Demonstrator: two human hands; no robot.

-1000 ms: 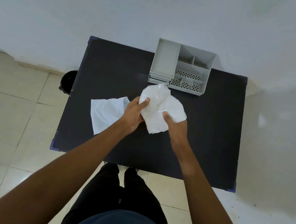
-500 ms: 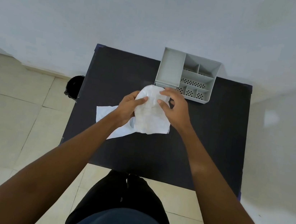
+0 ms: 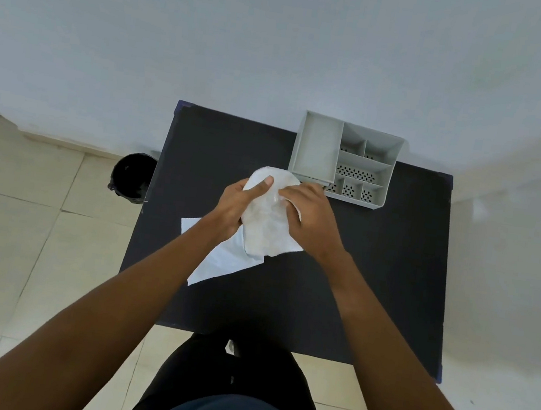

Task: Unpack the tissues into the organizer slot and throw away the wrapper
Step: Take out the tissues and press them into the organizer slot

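Both hands hold a white stack of tissues (image 3: 267, 218) above the black table (image 3: 371, 287), just in front of the grey organizer (image 3: 314, 148). My left hand (image 3: 236, 205) grips the stack's left side with the thumb on top. My right hand (image 3: 309, 216) grips the right side, its fingers curled over the stack's upper edge. A flat white wrapper (image 3: 221, 257) lies on the table under and to the left of the stack, partly hidden by my left wrist. The organizer's large left slot is empty.
A black bin (image 3: 130, 176) stands on the tiled floor left of the table's far corner. The organizer sits at the table's far edge against the white wall, with several small perforated compartments (image 3: 354, 181) on its right. My legs are below the near edge.
My right hand moved from under the stack to its top right edge. The stack turned upright and folded narrower between both hands, closer to the organizer's front.
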